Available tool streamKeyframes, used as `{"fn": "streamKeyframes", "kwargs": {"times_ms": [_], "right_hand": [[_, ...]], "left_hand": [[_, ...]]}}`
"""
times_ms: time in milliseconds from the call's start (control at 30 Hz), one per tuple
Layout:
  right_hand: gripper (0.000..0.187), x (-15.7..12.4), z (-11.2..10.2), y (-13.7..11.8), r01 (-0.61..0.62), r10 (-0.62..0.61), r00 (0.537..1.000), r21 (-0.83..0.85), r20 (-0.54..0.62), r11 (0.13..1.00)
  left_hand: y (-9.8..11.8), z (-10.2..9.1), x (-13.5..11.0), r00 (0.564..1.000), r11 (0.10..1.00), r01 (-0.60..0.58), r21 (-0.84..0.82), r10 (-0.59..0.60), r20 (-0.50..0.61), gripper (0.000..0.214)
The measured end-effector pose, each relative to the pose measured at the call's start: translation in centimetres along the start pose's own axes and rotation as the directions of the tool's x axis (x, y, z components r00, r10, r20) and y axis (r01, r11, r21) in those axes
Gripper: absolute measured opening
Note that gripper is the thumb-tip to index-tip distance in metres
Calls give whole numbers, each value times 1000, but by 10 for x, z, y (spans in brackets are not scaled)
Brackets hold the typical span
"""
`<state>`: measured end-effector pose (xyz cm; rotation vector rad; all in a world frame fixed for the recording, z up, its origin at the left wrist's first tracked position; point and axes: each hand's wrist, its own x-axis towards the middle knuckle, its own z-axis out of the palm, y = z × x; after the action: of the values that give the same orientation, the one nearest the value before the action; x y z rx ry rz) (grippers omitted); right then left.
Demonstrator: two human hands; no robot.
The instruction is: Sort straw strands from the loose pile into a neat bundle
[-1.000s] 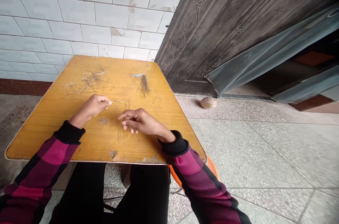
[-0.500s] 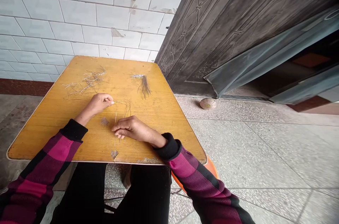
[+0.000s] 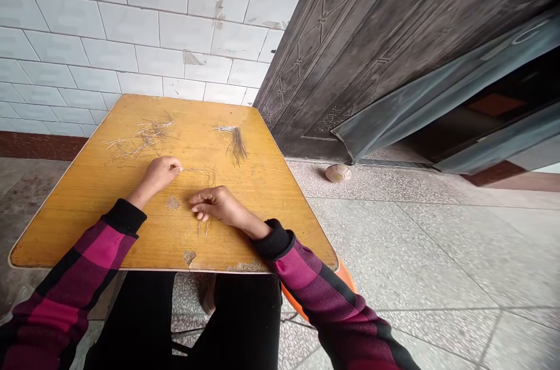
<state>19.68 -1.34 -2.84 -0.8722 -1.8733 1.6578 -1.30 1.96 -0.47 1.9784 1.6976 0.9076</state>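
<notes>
My left hand (image 3: 163, 174) is closed in a pinch on thin wire-like strands (image 3: 199, 170). From its fingertips they run right and bend down toward my right hand (image 3: 219, 205). This hand is loosely curled just above the table, its thumb and index finger near each other. Whether a strand is between them I cannot make out. Two strand ends show below it on the wood. Beyond my left hand lies a loose, tangled pile of similar strands (image 3: 149, 135). A bent bundle (image 3: 236, 139), pale at one end and dark and frayed at the other, lies at the back right.
The yellow wooden table (image 3: 271, 201) has worn patches near its front edge. A white tiled wall (image 3: 144, 25) stands behind it. On the right are a dark carved door (image 3: 315, 78), a grey curtain (image 3: 385, 119) and a ball (image 3: 338, 173) on the floor. Orange seating (image 3: 345, 276) shows under the right corner.
The pale strand that hung straight from my left fingertips past my right hand to the table's front edge no longer shows there. My right hand has shifted slightly up and right.
</notes>
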Motion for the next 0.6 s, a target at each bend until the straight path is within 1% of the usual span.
{"fn": "streamKeyframes", "kwargs": {"times_ms": [67, 167, 300, 367, 433, 500, 567, 600], "right_hand": [[39, -1, -2, -3, 1, -1, 1000, -48, 4, 999], [33, -4, -5, -9, -25, 27, 999, -90, 22, 996], [27, -7, -10, -14, -75, 83, 994, -107, 71, 991], [29, -8, -15, -16, -66, 74, 995, -116, 63, 991], [32, -8, -23, -17, -41, 43, 999, -124, 21, 991], [32, -8, -33, -19, -14, 6, 999, -152, -53, 988], [27, -6, -45, -20, 8, -47, 986, -237, -161, 971], [24, -5, -52, -21, 10, -81, 971, -303, -224, 953]], "left_hand": [[0, 0, 0, 1000, 997, -7, 75, 8, -8, 12], [-1, 1, 0, 1000, 985, -27, 168, 25, 15, 11], [-1, 3, -1, 999, 971, -36, 236, 28, 36, 8], [0, 4, -2, 999, 965, -40, 260, 31, 36, 6], [1, 6, -4, 998, 957, -56, 284, 51, 24, 5], [3, 8, -9, 995, 946, -100, 309, 99, 18, 7], [8, 12, -15, 982, 924, -187, 333, 184, 39, 9], [11, 13, -18, 969, 904, -245, 349, 240, 59, 10]]}}
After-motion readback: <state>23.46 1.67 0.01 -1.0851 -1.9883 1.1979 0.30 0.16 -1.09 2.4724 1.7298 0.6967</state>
